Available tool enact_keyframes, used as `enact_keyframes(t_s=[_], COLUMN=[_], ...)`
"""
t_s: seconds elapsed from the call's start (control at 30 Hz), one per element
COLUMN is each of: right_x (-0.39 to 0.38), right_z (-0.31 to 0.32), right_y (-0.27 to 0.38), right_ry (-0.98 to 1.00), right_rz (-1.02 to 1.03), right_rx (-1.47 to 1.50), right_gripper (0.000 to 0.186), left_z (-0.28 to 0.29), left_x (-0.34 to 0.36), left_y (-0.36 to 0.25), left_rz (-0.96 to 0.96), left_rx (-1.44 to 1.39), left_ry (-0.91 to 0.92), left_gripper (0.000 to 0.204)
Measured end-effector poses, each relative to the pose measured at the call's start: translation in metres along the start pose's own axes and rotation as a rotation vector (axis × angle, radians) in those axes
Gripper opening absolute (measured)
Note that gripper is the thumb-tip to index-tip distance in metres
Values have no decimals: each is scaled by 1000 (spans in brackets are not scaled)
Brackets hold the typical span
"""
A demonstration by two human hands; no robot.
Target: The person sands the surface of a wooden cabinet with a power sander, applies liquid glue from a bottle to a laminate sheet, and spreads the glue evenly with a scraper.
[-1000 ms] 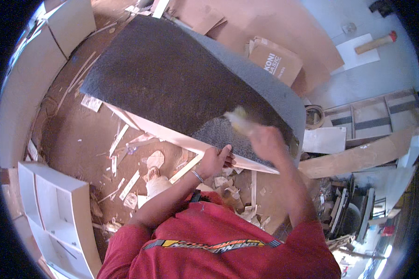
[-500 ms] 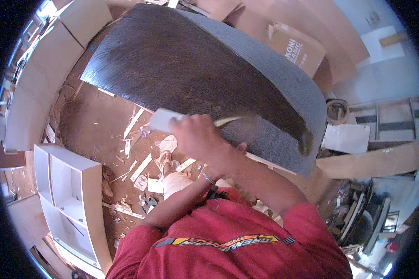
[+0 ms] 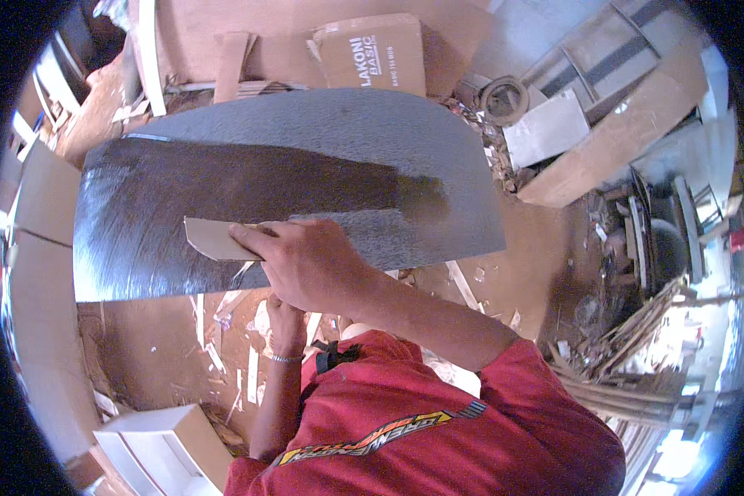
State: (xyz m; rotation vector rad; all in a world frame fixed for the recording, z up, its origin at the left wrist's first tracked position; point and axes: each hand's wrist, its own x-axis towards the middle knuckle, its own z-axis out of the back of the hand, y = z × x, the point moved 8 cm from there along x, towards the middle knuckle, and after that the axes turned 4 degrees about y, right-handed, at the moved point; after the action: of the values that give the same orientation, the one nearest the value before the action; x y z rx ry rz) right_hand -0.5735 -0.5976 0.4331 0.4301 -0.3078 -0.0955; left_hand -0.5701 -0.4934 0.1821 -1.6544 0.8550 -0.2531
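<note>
My right hand (image 3: 307, 264) is closed on a flat pale scraper-like piece (image 3: 208, 240), held low over the curved-edged board (image 3: 446, 236) at its near side. The board's top is grey and speckled, with a wide dark, glossy coating across the middle and left, and an olive-brown smear near its right end. My left hand (image 3: 285, 316) is just below my right hand at the board's near edge; its fingers are mostly hidden.
A cardboard box (image 3: 401, 58) lies beyond the board, with boards, a round coil (image 3: 504, 101) and a gridded wooden frame (image 3: 595, 50) at right. Cabinets (image 3: 140, 455) stand at lower left. Scraps litter the floor; wood lengths are piled at right.
The view has turned, so the board now lies more level. My right hand moved leftward from the board's right part with the pale piece; my left hand is now mostly covered by it.
</note>
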Motion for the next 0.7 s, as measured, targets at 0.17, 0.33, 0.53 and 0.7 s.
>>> enact_keyframes(t_s=[0.17,0.33,0.53,0.7], right_x=[-4,10,50,106], right_z=[9,24,15,-43], right_y=[-14,-16,-1,26], right_ry=[83,70,4,189], right_rz=[-120,-191,-61,-26], right_rx=[-1,57,86,15], right_gripper=[46,39,39,39], left_z=[39,102,140,148], left_x=[0,-20,-26,11], left_y=[-2,-44,-54,-74], left_rz=[134,164,190,187], left_rx=[-134,-103,-99,-52], left_ry=[-69,-181,-203,-167], left_gripper=[40,40,43,48])
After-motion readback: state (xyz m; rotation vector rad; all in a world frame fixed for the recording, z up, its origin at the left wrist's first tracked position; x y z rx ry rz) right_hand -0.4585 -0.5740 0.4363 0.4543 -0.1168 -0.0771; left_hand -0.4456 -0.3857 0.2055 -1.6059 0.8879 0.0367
